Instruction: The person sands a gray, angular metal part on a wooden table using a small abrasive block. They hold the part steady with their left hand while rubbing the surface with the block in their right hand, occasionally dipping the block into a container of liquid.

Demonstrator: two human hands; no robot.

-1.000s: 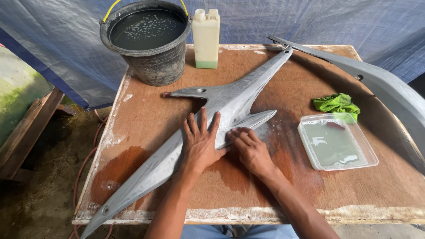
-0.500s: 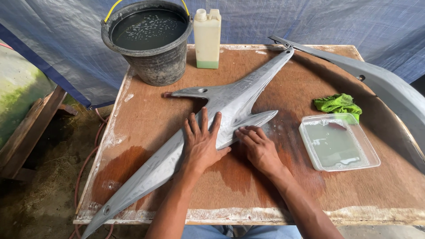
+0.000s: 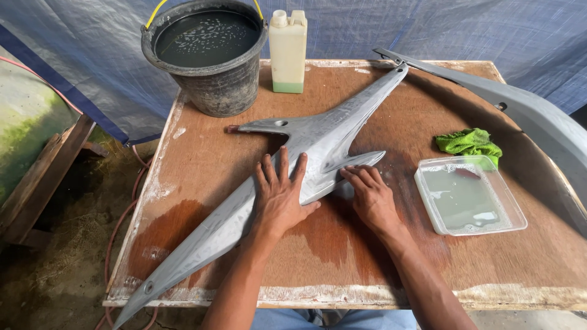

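The wet wooden table (image 3: 202, 165) bears a grey panel (image 3: 318, 143), bucket (image 3: 208, 58), bottle (image 3: 287, 52), cloth (image 3: 468, 142), tray (image 3: 468, 195).

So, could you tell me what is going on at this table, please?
A person is working on a long grey pointed panel lying across a wet wooden table. The left hand presses flat on the panel, fingers spread. The right hand rests its fingertips on the panel's short side fin. A clear tray of cloudy water and a green cloth lie to the right; a black bucket and a plastic bottle stand at the far edge.
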